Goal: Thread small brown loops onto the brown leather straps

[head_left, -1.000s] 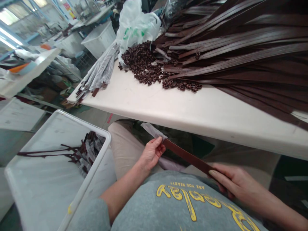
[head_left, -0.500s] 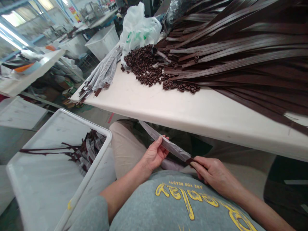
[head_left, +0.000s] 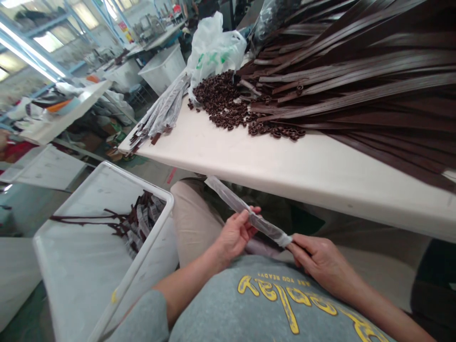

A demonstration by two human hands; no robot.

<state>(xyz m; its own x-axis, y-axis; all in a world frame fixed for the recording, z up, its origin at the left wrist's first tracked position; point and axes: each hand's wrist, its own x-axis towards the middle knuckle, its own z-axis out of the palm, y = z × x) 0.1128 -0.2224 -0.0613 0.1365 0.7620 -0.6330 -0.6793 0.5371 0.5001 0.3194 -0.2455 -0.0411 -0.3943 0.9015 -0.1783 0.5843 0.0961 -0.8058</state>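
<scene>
White, see-through plastic between both hands: pinching a long, narrow sleeve (head_left: 268,227) near its middle with the left hand (head_left: 237,233), pressing the thumb on top and curling the fingers loosely beneath. Gripping the near end of the same sleeve with the right hand (head_left: 315,256), clasping its bunched edge between thumb and fingers and hiding from sight whatever lies inside that grip. Holding the sleeve aslant, pointing its free end past the left hand toward the white counter (head_left: 213,145). Wearing beige trousers (head_left: 192,213) and a grey T-shirt (head_left: 210,304) with yellow lettering, just behind both hands. Facing small dark brown loops (head_left: 221,97) heaped beyond the left hand, and a white plastic bag (head_left: 217,45) with green print behind them. Facing also dark brown straps (head_left: 363,88) fanning out ahead of the right hand, and plastic-covered strips (head_left: 162,109) bundled ahead and left of the left hand. Sitting beside a pale bin (head_left: 83,270) left of the left hand, containing tangled strips (head_left: 142,221).
</scene>
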